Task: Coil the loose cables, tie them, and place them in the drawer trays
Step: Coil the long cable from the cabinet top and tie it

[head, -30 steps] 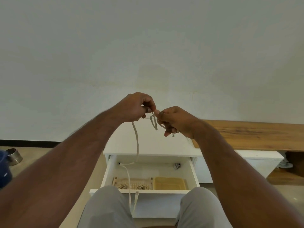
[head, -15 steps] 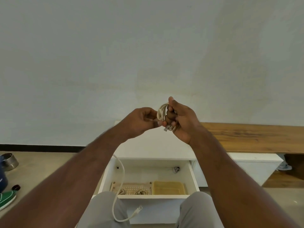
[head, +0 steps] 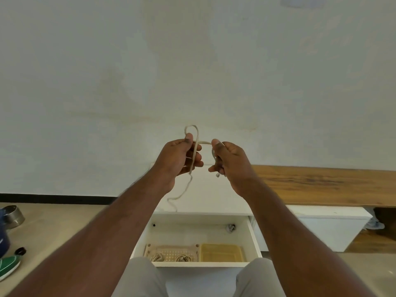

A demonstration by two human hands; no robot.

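I hold a thin beige cable [head: 195, 146] up in front of the wall with both hands. My left hand [head: 179, 158] pinches it under the thumb, and a loop of cable stands above that thumb. My right hand [head: 228, 160] grips a small coil of the same cable, with a connector end poking out below the fingers. A loose tail hangs down from my left hand toward the cabinet top. Below, the white drawer [head: 252, 234] stands open with a beige perforated tray [head: 171, 250] holding two coiled cables and a yellow tray [head: 220, 252] beside it.
A white cabinet [head: 214, 202] sits under my hands, and a wooden bench top [head: 325, 185] runs off to the right. On the floor at left lie a metal bowl [head: 12, 215] and a green shoe [head: 8, 266]. My knees frame the drawer front.
My hands have drawn apart, stretching a length of cable between them. The hanging tail has risen from in front of the drawer to above the cabinet top. A loop now stands over my left thumb.
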